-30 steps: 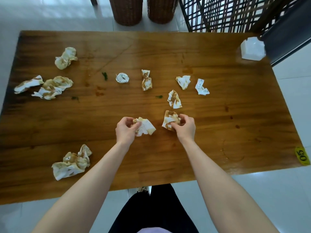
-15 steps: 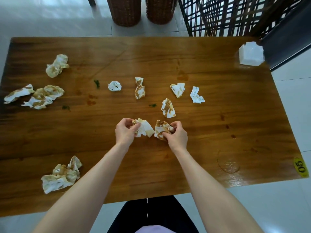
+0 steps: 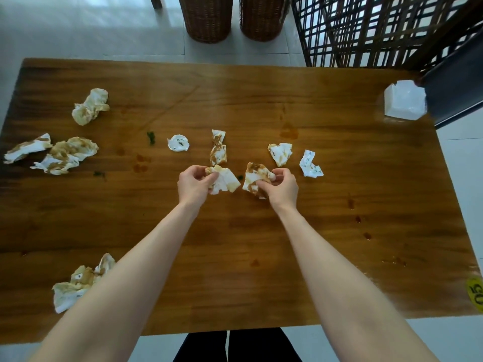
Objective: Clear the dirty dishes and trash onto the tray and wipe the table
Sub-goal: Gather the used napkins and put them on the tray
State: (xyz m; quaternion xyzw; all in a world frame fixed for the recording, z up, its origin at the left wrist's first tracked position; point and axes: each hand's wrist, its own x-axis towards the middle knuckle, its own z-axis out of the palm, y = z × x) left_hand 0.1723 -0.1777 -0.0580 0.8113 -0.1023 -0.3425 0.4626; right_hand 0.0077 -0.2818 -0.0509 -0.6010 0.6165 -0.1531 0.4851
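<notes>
Gripping crumpled, sauce-stained napkins (image 3: 224, 180), both hands (image 3: 194, 184) hover over glossy wooden table (image 3: 261, 244).

Under the hands lies a glossy, smooth wooden surface (image 3: 326, 205) with visible grain, strewn with crumpled, matt, brown-stained paper napkins (image 3: 90, 107), and beyond it stand rough woven wicker baskets (image 3: 206, 18).

stained crumpled napkins (image 3: 224, 178), scattered on table (image 3: 261, 244)

Pale tiled floor (image 3: 91, 27); two wicker baskets (image 3: 207, 17) beyond; dark lattice screen (image 3: 379, 30) right.
</notes>
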